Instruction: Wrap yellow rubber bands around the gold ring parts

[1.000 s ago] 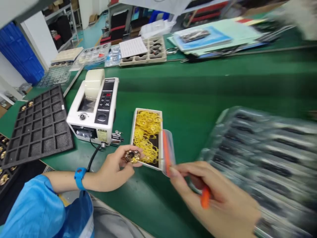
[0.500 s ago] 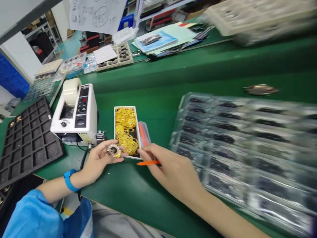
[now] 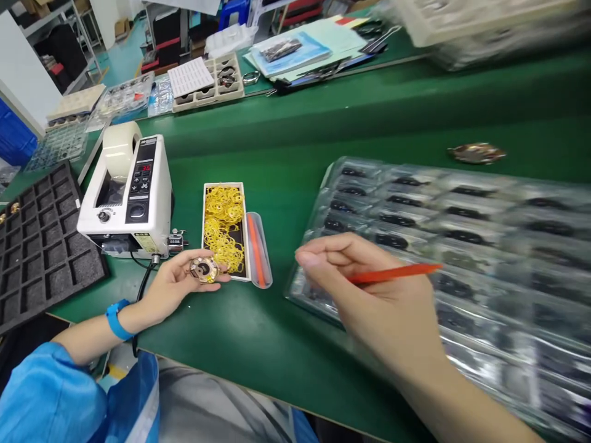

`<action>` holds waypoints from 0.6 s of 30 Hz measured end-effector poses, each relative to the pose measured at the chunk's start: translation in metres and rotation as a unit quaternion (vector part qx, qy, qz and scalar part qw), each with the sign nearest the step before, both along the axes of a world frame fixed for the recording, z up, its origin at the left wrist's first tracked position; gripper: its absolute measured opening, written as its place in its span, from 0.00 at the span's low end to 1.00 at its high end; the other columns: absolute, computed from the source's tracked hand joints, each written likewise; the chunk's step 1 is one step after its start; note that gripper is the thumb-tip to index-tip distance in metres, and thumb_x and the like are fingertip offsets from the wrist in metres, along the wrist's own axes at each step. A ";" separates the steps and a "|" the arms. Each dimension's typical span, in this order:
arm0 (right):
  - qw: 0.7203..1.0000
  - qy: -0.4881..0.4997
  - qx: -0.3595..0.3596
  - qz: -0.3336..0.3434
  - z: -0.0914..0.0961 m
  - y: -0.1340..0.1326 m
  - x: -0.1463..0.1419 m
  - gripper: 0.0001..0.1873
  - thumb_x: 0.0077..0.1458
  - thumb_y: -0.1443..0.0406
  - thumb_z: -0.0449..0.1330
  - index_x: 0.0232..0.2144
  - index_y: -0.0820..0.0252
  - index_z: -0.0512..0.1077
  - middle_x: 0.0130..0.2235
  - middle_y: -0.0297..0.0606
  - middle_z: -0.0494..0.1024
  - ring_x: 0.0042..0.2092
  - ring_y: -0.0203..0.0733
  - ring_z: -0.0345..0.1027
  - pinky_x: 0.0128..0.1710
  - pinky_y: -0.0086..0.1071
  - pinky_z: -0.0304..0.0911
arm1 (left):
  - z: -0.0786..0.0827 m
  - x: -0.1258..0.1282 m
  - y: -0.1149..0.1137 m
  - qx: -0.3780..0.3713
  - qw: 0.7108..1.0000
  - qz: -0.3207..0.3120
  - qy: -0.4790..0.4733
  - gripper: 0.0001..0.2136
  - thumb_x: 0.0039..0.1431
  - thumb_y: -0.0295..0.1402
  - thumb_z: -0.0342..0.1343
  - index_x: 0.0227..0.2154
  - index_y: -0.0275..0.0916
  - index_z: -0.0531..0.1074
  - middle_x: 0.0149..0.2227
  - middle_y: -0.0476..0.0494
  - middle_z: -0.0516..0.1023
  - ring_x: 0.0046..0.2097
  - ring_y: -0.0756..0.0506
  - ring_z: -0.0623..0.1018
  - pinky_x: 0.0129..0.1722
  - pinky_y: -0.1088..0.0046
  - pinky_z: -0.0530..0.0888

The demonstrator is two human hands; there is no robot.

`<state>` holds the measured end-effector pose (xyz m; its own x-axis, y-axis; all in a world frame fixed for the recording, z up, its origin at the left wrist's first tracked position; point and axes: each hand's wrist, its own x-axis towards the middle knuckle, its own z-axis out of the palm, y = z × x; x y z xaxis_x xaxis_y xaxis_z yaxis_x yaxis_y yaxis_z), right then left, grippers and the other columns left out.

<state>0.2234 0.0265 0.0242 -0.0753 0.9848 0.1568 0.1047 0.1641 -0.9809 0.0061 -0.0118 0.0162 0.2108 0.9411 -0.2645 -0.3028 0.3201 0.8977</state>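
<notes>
In my left hand [image 3: 173,284] is a round, shiny metal part [image 3: 204,269] that looks like a watch case, with a dark centre and a bit of yellow at its lower rim. The fingers are bent around its edge. My right hand [image 3: 378,295] is closed on an orange pointed stick [image 3: 397,272], its tip aimed to the right; the fingertips are pinched over the clear tray [image 3: 318,295]. Whether anything small sits in that pinch cannot be made out. Just beyond my left hand stands a white box [image 3: 247,258] of tangled thin yellow rings [image 3: 225,231].
A clear case [image 3: 264,252] with an orange strip lies beside the box. The white tape dispenser [image 3: 159,184] stands at left, near a black compartment tray [image 3: 60,246]. Dark pieces fill the clear tray's pockets. A shiny metal piece [image 3: 478,152] lies behind it. Papers [image 3: 323,55] rest on the back ledge.
My right hand has moved right, from the yellow rings' box to over the clear tray, and the orange stick now points right. My left hand still holds the round part. The view has shifted slightly.
</notes>
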 end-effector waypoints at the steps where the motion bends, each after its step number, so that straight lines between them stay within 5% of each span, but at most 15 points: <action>1: 0.999 -0.021 0.023 -0.022 0.003 0.000 0.004 0.13 0.51 0.56 0.64 0.25 0.57 0.70 0.19 0.29 0.68 0.18 0.31 0.56 0.17 0.25 0.53 | 0.001 0.000 0.000 0.002 1.000 0.007 0.009 0.16 0.53 0.31 0.63 0.45 0.38 0.72 0.44 0.38 0.82 0.47 0.39 0.81 0.48 0.63 0.76; 6: 0.979 -0.148 0.095 -0.099 0.007 -0.004 0.046 0.06 0.53 0.60 0.61 0.27 0.53 0.72 0.23 0.32 0.74 0.21 0.35 0.64 0.21 0.27 0.60 | 0.003 -0.004 0.002 0.021 0.998 0.039 0.041 0.15 0.53 0.30 0.62 0.45 0.37 0.72 0.43 0.39 0.82 0.46 0.40 0.82 0.47 0.64 0.77; 12: 0.943 -0.328 0.053 0.006 -0.007 -0.002 0.122 0.10 0.49 0.55 0.59 0.28 0.52 0.75 0.27 0.36 0.79 0.25 0.42 0.70 0.23 0.30 0.63 | 0.003 -0.005 0.000 0.019 0.997 0.032 0.065 0.17 0.52 0.32 0.62 0.46 0.37 0.72 0.43 0.38 0.82 0.46 0.39 0.82 0.47 0.62 0.78; 18: 0.898 -0.429 0.075 -0.055 -0.009 0.023 0.204 0.11 0.51 0.61 0.55 0.31 0.56 0.77 0.30 0.41 0.80 0.26 0.44 0.72 0.24 0.31 0.61 | 0.003 -0.012 0.001 0.008 0.994 0.058 0.088 0.19 0.50 0.35 0.64 0.46 0.37 0.72 0.45 0.36 0.82 0.46 0.37 0.82 0.46 0.62 0.78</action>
